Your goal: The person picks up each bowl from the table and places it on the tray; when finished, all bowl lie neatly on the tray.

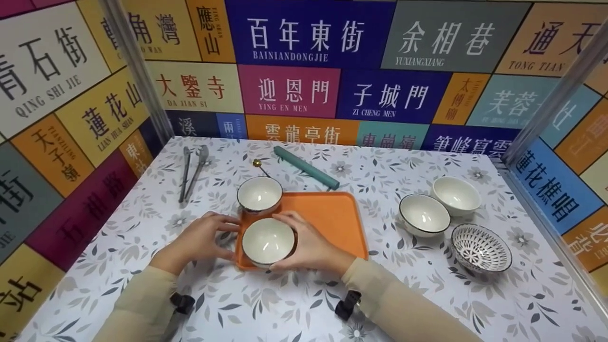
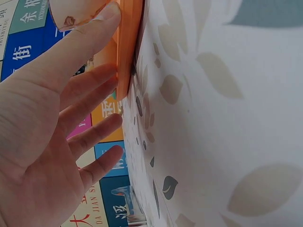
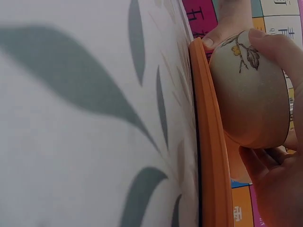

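Observation:
A white bowl with a dark rim sits at the near left of the orange tray. My right hand grips its right side, thumb in front and fingers behind; the right wrist view shows a painted leaf sprig on the bowl. At the tray's left edge is my left hand, fingers spread and fairly straight. In the left wrist view its thumb and fingertips lie by the tray rim. A second white bowl stands just behind, at the tray's far left corner.
On the right of the patterned table stand a dark-rimmed bowl, a plain white bowl and a black-and-white patterned bowl. Tongs lie back left. Behind the tray lie a green stick-like roll and a thin gold-ended utensil.

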`<state>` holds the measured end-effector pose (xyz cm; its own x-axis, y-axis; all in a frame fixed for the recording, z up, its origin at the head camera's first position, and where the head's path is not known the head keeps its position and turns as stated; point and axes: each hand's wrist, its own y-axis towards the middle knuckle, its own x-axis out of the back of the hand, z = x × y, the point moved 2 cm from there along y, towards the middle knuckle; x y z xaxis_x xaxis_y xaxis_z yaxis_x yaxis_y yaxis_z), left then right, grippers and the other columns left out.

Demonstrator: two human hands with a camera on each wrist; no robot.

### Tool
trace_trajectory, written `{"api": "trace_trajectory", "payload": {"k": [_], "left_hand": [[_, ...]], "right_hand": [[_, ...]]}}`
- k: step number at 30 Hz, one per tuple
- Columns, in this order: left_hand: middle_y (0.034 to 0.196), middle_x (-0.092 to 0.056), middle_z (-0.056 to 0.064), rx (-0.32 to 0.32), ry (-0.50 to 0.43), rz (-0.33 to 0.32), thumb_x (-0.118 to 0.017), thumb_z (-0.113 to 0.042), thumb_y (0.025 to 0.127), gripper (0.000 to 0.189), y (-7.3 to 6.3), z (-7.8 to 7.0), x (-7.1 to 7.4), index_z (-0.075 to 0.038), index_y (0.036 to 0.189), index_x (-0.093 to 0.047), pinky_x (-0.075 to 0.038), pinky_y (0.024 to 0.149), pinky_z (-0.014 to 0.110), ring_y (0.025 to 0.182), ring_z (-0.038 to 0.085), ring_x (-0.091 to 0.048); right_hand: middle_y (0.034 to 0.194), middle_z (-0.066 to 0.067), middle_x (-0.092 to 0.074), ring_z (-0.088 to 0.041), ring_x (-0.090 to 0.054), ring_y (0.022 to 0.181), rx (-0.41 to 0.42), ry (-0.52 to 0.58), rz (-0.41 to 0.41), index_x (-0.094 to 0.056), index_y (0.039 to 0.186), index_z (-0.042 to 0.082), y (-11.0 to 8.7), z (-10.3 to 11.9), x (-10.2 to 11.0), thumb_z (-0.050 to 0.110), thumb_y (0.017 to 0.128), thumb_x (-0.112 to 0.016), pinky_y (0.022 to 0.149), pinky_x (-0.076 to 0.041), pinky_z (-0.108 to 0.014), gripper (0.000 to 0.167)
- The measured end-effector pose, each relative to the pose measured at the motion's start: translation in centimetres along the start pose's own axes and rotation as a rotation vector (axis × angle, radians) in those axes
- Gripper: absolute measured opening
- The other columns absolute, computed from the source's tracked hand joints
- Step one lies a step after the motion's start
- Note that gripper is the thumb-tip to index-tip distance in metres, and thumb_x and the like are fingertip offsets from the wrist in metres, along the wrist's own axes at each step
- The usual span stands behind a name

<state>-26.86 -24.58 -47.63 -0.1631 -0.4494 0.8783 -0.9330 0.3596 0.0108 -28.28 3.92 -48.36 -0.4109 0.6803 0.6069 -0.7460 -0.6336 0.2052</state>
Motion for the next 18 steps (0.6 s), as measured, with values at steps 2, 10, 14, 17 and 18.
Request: {"api": "trace_trajectory", "payload": {"k": [2, 10, 14, 17, 18], "left_hand": [[0.145, -0.063, -0.003, 0.006, -0.002, 0.000, -0.096, -0.039, 0.069, 0.068, 0.0, 0.1, 0.0, -0.019, 0.130, -0.074, -0.042, 0.114, 0.058, 0.138, 0.031, -0.051], [0.143, -0.064, -0.003, 0.007, 0.011, -0.008, -0.097, -0.039, 0.067, 0.068, 0.1, 0.1, -0.1, -0.021, 0.128, -0.075, -0.044, 0.113, 0.058, 0.136, 0.029, -0.052], [0.143, -0.064, -0.003, 0.006, 0.011, -0.010, -0.097, -0.037, 0.068, 0.067, 0.1, 0.1, -0.1, -0.019, 0.129, -0.074, -0.044, 0.113, 0.058, 0.137, 0.029, -0.052], [0.143, -0.064, -0.003, 0.014, 0.007, -0.007, -0.096, -0.038, 0.069, 0.067, 0.1, 0.1, -0.2, -0.020, 0.129, -0.074, -0.043, 0.114, 0.058, 0.137, 0.029, -0.051], [0.144, -0.063, -0.002, 0.015, 0.007, -0.007, -0.096, -0.038, 0.069, 0.067, 0.1, 0.1, -0.2, -0.020, 0.129, -0.074, -0.043, 0.114, 0.058, 0.137, 0.029, -0.051]], "right_hand": [[0.152, 0.002, -0.044, -0.021, -0.052, 0.136, 0.007, 0.003, -0.001, -0.047, 0.154, 0.012, 0.3, 0.1, -0.2, 0.041, 0.059, -0.100, 0.115, -0.045, -0.044, 0.112], [0.153, 0.001, -0.044, -0.021, -0.053, 0.135, 0.037, -0.013, -0.001, -0.046, 0.154, 0.011, 0.9, 0.1, -1.0, 0.042, 0.058, -0.100, 0.114, -0.047, -0.043, 0.115], [0.152, 0.001, -0.045, -0.019, -0.052, 0.135, 0.041, -0.001, 0.009, -0.044, 0.154, 0.011, 1.2, 0.0, -1.1, 0.044, 0.058, -0.101, 0.114, -0.047, -0.042, 0.116], [0.152, 0.002, -0.045, -0.018, -0.051, 0.136, 0.037, -0.005, 0.024, -0.043, 0.154, 0.012, 1.3, 0.0, -1.1, 0.045, 0.059, -0.100, 0.115, -0.046, -0.041, 0.117], [0.152, 0.002, -0.044, -0.018, -0.051, 0.136, 0.034, -0.011, 0.031, -0.042, 0.155, 0.012, 1.3, 0.0, -1.1, 0.046, 0.059, -0.100, 0.115, -0.045, -0.041, 0.117]]}}
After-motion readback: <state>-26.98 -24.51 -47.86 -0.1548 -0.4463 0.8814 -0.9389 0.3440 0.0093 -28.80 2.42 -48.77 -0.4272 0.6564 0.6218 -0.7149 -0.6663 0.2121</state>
